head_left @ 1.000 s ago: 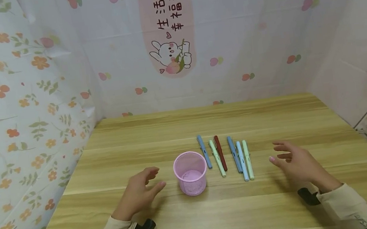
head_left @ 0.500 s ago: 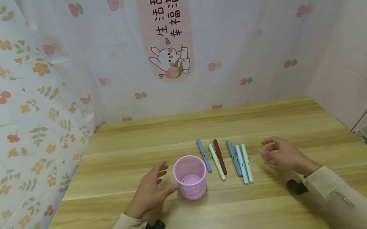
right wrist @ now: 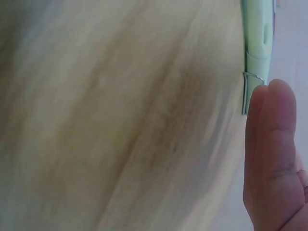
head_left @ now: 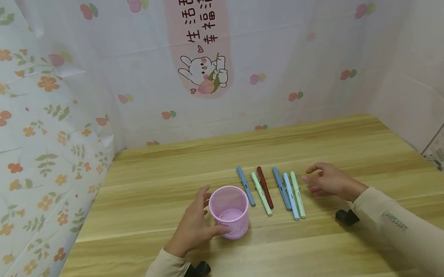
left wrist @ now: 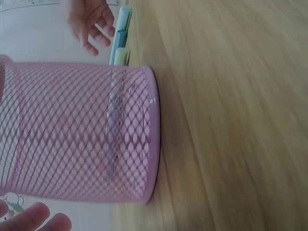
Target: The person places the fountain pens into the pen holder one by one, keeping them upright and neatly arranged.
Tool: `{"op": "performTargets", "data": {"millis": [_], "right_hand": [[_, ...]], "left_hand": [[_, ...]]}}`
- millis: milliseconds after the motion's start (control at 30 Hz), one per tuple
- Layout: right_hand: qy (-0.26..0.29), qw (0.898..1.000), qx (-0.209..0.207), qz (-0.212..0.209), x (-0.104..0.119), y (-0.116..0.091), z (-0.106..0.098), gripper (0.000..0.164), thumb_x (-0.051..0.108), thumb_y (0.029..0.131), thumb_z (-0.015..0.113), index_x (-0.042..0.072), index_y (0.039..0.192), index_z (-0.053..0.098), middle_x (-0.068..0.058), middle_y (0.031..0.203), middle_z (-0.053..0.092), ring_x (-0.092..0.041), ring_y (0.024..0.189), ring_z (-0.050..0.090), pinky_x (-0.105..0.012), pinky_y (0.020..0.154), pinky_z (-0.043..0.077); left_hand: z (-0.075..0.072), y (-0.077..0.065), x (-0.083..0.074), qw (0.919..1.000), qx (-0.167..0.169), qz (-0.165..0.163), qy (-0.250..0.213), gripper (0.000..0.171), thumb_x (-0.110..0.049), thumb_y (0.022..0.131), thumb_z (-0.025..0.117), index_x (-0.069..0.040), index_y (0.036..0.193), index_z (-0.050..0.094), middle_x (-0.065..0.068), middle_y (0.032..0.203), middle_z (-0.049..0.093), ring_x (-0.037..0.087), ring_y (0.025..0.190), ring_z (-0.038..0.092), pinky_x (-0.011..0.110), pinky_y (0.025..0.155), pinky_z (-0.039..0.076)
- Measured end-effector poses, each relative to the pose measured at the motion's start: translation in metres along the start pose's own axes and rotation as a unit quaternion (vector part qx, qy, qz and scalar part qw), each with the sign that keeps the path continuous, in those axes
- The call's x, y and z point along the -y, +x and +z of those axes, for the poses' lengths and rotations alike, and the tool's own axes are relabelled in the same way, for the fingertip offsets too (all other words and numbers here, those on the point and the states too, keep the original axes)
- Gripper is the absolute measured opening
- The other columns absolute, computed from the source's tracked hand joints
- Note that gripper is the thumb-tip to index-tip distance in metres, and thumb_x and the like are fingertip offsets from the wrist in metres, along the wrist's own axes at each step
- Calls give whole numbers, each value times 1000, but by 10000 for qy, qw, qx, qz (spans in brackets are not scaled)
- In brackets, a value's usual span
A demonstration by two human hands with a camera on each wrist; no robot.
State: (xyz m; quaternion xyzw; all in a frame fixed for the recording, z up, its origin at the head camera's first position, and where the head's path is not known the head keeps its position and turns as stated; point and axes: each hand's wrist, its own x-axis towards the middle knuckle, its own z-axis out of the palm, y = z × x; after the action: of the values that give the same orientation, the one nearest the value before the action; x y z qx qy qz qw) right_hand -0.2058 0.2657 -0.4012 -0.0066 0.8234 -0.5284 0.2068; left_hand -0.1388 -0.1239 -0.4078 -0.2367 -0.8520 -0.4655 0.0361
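A pink mesh pen holder (head_left: pixel 232 225) stands upright on the wooden table. My left hand (head_left: pixel 193 225) is at its left side, thumb across the near side and fingers toward the far side. In the left wrist view those fingers (left wrist: pixel 31 219) show a gap to the mesh; whether the thumb touches it I cannot tell. To the right of the holder lie several pens, among them a light green pen (head_left: pixel 298 196), a light blue pen (head_left: pixel 290 197) and a dark red pen (head_left: pixel 265 188). Just right of the light green pen, my right hand (head_left: pixel 329 182) hovers with loosely bent fingers, holding nothing.
Another green pen (head_left: pixel 261 194) and two darker blue pens, one nearest the holder (head_left: pixel 246 186) and one in the right group (head_left: pixel 281 189), lie among the rest. Patterned cloth (head_left: pixel 135 75) hangs behind and beside the wooden table (head_left: pixel 146 166).
My left hand has moved right, from beside the pen holder to around its left side. My right hand has come left, close to the light green pen. Pens and holder stay put.
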Motion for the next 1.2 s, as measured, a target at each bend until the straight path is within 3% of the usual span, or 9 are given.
{"op": "performTargets", "data": {"millis": [233, 500, 800, 1200], "right_hand": [[-92, 9998, 148, 123, 5, 9, 1, 55, 27, 99, 57, -9, 134, 34, -25, 118, 54, -25, 92, 63, -37, 80, 55], [-285, 9990, 300, 139, 13, 12, 5, 49, 22, 98, 59, -9, 129, 39, -21, 115, 58, -24, 92, 63, -36, 79, 54], [-256, 9988, 172, 369, 17, 19, 12, 46, 16, 95, 64, -8, 126, 39, -11, 96, 56, -19, 80, 59, -33, 69, 55], [-434, 9978, 19, 509, 16, 22, 17, 46, 12, 93, 65, -9, 122, 35, -12, 90, 55, -17, 69, 58, -30, 62, 54]], "left_hand": [[10, 7, 1, 9996, -24, 250, 101, 109, -22, 59, 95, 4, 142, 30, 18, 120, 61, 34, 107, 60, 51, 93, 47], [15, 10, -1, 9997, -15, 170, 147, 103, -21, 61, 93, 4, 142, 34, 18, 119, 61, 33, 104, 61, 49, 88, 49], [8, 11, -1, 9997, -81, -25, 241, 99, -21, 62, 92, 4, 141, 37, 16, 121, 60, 32, 105, 60, 47, 88, 49], [-3, 7, 6, 9987, -273, -253, 344, 102, -24, 62, 92, 4, 142, 36, 20, 121, 60, 35, 106, 59, 50, 91, 47]]}}
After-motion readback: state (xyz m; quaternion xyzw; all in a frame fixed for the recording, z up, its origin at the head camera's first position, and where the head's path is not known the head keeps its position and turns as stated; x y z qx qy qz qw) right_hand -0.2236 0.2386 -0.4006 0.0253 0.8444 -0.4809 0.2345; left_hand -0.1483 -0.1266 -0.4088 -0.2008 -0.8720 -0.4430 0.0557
